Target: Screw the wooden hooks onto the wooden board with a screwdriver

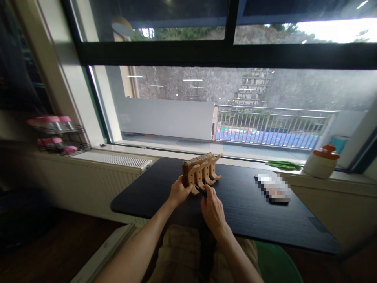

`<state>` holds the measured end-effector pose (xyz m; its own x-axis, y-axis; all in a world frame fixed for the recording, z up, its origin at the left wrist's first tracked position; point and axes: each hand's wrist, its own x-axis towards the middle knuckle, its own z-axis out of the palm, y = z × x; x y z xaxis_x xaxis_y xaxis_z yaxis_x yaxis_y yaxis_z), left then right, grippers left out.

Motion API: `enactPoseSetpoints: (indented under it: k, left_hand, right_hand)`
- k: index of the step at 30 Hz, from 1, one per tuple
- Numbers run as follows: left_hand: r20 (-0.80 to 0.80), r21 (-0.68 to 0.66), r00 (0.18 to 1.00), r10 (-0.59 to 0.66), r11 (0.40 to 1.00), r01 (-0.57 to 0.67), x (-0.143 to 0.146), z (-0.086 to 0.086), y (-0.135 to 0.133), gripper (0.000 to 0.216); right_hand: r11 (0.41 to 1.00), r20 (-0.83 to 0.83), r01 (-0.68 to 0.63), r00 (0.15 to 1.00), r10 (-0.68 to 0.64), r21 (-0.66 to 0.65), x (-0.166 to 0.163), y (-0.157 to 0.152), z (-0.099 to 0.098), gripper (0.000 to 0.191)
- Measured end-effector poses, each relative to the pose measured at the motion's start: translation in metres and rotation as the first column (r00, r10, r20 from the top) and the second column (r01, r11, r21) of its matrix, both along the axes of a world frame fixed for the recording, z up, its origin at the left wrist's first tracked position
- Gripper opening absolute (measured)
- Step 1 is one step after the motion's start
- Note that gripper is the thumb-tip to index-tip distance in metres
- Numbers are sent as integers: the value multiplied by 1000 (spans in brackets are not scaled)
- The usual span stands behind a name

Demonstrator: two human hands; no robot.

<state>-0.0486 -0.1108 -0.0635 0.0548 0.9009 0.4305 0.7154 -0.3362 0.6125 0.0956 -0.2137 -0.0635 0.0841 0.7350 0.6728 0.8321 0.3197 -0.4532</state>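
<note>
A wooden hook rack [203,169] stands on edge on the dark table, a rough brown board with several pale curved wooden hooks along its front. My left hand [178,192] grips its near left end, the thumb against the board's edge. In the fingers of my right hand [212,206] is a slim black-handled tool [201,190], its tip at the base of the nearest hook. The exact kind of tool is too small to make out, and part of its handle is hidden in my fingers.
The dark table [235,212] stands against the windowsill. On its right lies a phone-like slab [272,188], blurred out. A green cloth [283,165] and a white pot with an orange lid [321,162] sit on the sill. Left are a radiator [114,177] and a wire rack [63,135] of pink-lidded jars.
</note>
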Motion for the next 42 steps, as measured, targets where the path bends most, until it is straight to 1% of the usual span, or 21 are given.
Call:
enactPoseSetpoints:
  k: [3, 6, 24, 31, 36, 42]
  left_hand:
    - [2, 5, 1000, -6, 1000, 6, 0, -1, 0, 38]
    - [6, 11, 1000, -12, 1000, 12, -1, -1, 0, 38]
    - [10, 27, 1000, -26, 999, 26, -2, -2, 2, 39]
    - [6, 26, 999, -31, 999, 31, -2, 0, 0, 39]
    - [5, 20, 999, -34, 999, 34, -2, 1, -1, 40]
    - [5, 18, 1000, -31, 999, 30, -1, 3, -2, 38]
  right_hand:
    - [1000, -15, -3, 1000, 3, -3, 1, 0, -2, 24]
    - [1000, -10, 13, 1000, -13, -11, 2, 0, -3, 21]
    - [988, 31, 141, 990, -139, -61, 4, 2, -5, 20]
    - [992, 26, 108, 994, -106, -64, 1, 0, -2, 27]
    - [992, 10, 109, 994, -108, -67, 2, 0, -3, 20]
    - [992, 17, 113, 994, -112, -60, 4, 0, -3, 19]
